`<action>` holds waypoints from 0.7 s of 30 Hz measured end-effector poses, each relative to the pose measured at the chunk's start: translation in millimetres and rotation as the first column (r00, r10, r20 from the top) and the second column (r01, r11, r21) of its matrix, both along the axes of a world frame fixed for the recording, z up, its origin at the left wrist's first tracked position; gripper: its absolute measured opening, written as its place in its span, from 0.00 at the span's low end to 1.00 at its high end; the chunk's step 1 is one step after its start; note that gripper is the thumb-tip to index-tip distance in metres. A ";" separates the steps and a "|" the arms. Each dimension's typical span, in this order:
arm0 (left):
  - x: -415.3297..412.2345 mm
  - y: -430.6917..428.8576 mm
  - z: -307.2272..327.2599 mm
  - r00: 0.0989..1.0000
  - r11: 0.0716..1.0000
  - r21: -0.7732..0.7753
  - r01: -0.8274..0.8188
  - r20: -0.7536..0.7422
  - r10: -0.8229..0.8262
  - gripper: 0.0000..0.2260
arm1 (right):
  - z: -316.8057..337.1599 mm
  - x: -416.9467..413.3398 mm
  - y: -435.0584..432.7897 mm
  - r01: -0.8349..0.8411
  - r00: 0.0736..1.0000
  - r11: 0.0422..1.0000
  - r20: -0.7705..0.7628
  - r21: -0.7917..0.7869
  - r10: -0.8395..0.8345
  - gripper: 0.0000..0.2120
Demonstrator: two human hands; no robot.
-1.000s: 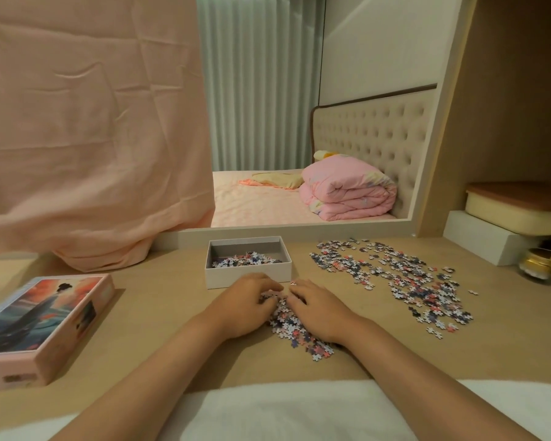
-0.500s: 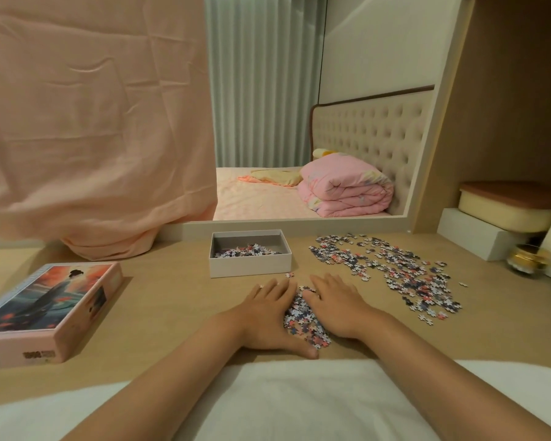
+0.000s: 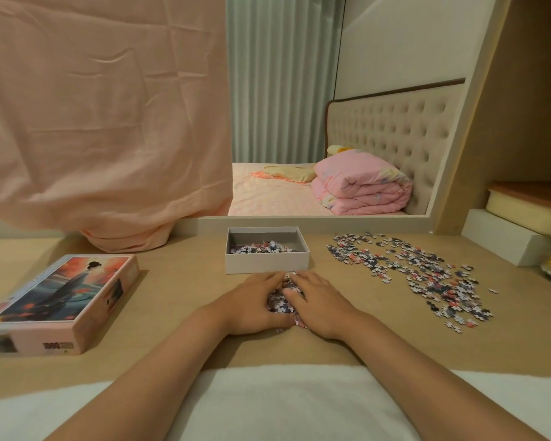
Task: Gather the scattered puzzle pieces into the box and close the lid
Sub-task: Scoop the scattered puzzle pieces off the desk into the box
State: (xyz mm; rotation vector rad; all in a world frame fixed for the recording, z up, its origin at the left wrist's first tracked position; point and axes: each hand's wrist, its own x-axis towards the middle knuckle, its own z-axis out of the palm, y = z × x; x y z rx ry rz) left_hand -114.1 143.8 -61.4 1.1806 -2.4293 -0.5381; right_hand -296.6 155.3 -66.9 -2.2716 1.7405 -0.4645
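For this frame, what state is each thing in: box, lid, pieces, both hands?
box: open, some pieces inside
lid: off, picture side up on the desk, left of the box
pile: heaped before the box, between both hands
loose pieces: spread on the desk, right of the box
left hand: cupped round the pile
right hand: cupped round the pile
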 end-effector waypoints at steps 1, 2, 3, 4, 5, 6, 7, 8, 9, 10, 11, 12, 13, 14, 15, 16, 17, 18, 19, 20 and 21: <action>3.4 -2.5 0.5 1.000 1.000 -0.014 -0.022 0.006 0.022 0.34 | -0.3 1.4 -0.7 -0.004 0.999 1.000 0.040 -0.009 0.004 0.25; 6.0 -5.1 0.9 0.999 0.999 -0.032 -0.044 -0.004 0.043 0.33 | 0.7 3.1 -1.1 -0.019 0.996 1.000 0.089 -0.013 0.020 0.24; 7.9 -7.0 2.3 0.998 0.996 -0.063 -0.065 -0.030 0.063 0.33 | 1.7 5.2 -1.6 -0.043 0.990 0.999 0.135 -0.019 0.045 0.21; 9.3 -9.3 3.6 0.994 0.990 -0.110 -0.093 -0.065 0.086 0.33 | 2.9 7.3 -2.2 -0.072 0.982 0.997 0.175 -0.024 0.075 0.19; 10.5 -11.6 4.7 0.988 0.976 -0.173 -0.134 -0.095 0.119 0.32 | 5.1 9.3 -2.5 -0.093 0.971 0.995 0.219 -0.030 0.098 0.17; 11.9 -14.7 4.7 0.981 0.954 -0.236 -0.185 -0.111 0.162 0.31 | 7.8 10.4 -3.9 -0.096 0.957 0.994 0.271 -0.042 0.104 0.16; 13.1 -16.6 5.3 0.971 0.928 -0.288 -0.234 -0.104 0.213 0.30 | 11.9 10.6 -5.3 -0.078 0.939 0.995 0.331 -0.060 0.094 0.15; 14.6 -18.4 4.8 0.961 0.906 -0.319 -0.278 -0.080 0.266 0.29 | 17.8 9.7 -7.0 -0.043 0.918 0.996 0.390 -0.083 0.072 0.14; 16.0 -21.1 3.2 0.947 0.891 -0.327 -0.313 -0.040 0.318 0.28 | 24.1 8.2 -7.9 -0.002 0.894 0.994 0.446 -0.107 0.050 0.14; 17.5 -23.8 0.9 0.933 0.886 -0.317 -0.339 0.012 0.361 0.28 | 30.2 6.2 -9.6 0.033 0.877 0.990 0.480 -0.134 0.036 0.14; 18.8 -26.4 -0.9 0.921 0.890 -0.289 -0.354 0.056 0.385 0.28 | 36.0 4.0 -11.6 0.052 0.880 0.985 0.473 -0.167 0.034 0.14; 20.1 -28.5 -1.6 0.919 0.900 -0.255 -0.355 0.082 0.386 0.28 | 41.0 1.1 -14.5 0.051 0.906 0.980 0.421 -0.192 0.035 0.15; 21.1 -30.4 -1.8 0.925 0.912 -0.219 -0.346 0.085 0.371 0.28 | 43.8 -1.6 -18.5 0.031 0.937 0.980 0.347 -0.195 0.040 0.17; 21.6 -32.0 -1.5 0.934 0.924 -0.191 -0.332 0.068 0.350 0.28 | 44.0 -4.4 -23.0 0.004 0.959 0.985 0.280 -0.172 0.045 0.18; 21.9 -33.2 -1.0 0.944 0.932 -0.174 -0.317 0.039 0.329 0.27 | 43.1 -6.9 -27.2 -0.016 0.972 0.991 0.231 -0.133 0.047 0.20; 22.1 -34.2 -0.7 0.951 0.938 -0.169 -0.303 0.009 0.309 0.27 | 40.8 -9.6 -31.1 -0.027 0.980 0.994 0.193 -0.102 0.046 0.21; 22.0 -34.6 -0.5 0.956 0.941 -0.171 -0.292 -0.016 0.293 0.26 | 37.7 -12.3 -34.5 -0.033 0.987 0.995 0.156 -0.094 0.047 0.21; 21.9 -34.5 -0.8 0.959 0.944 -0.175 -0.281 -0.034 0.280 0.26 | 35.1 -14.8 -37.0 -0.035 0.992 0.994 0.119 -0.108 0.048 0.21; 21.5 -33.5 -0.8 0.962 0.945 -0.180 -0.272 -0.044 0.269 0.26 | 33.5 -16.7 -38.0 -0.031 0.995 0.990 0.086 -0.137 0.043 0.21; 20.8 -31.9 -0.2 0.964 0.944 -0.196 -0.264 -0.046 0.261 0.25 | 33.3 -18.2 -37.9 -0.020 0.997 0.985 0.064 -0.170 0.031 0.21; 19.8 -30.2 0.7 0.966 0.938 -0.231 -0.258 -0.038 0.256 0.25 | 34.3 -19.5 -36.8 -0.006 0.999 0.979 0.051 -0.203 0.017 0.20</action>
